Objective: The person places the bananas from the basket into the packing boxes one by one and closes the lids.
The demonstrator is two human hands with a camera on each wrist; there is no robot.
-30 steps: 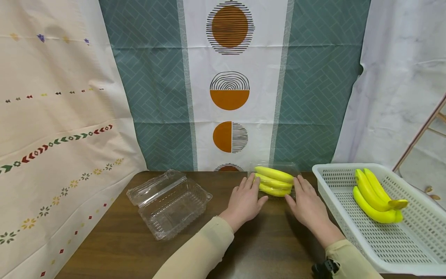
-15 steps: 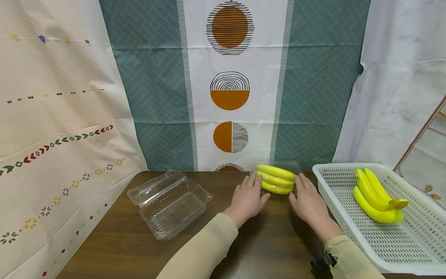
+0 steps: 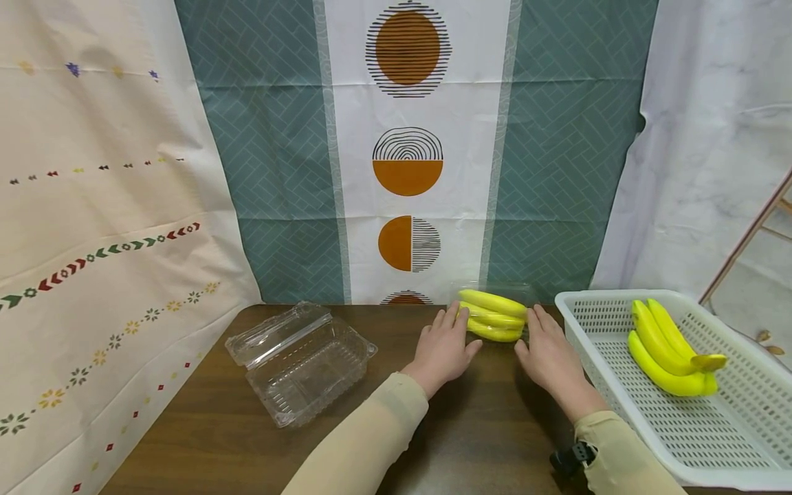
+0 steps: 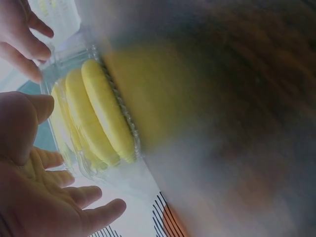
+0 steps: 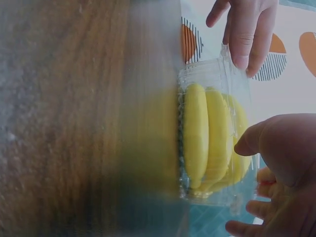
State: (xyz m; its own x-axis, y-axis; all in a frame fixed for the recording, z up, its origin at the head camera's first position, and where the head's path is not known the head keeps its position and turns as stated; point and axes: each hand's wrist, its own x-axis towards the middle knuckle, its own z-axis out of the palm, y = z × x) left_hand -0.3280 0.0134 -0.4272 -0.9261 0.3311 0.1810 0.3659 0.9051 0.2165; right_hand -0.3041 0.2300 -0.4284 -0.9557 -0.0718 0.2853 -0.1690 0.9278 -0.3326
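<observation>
Toward the table's back edge, a clear plastic clamshell holds a bunch of yellow bananas. My left hand lies along its left end, and my right hand is at the right end. Fingers on both hands are extended and spread, with the fingertips right at the container's sides. In the left wrist view the bananas show through the clear wall beside the spread left hand. The right wrist view shows the right thumb overlapping the container.
On the left of the brown table stands another clear clamshell, its lid folded back. At the right, a white slotted basket contains a second bunch of bananas. Patterned curtains hang behind the table.
The clamshell with bananas has slid slightly back and to the right, both hands moving along with it. The other container and the basket have stayed put.
</observation>
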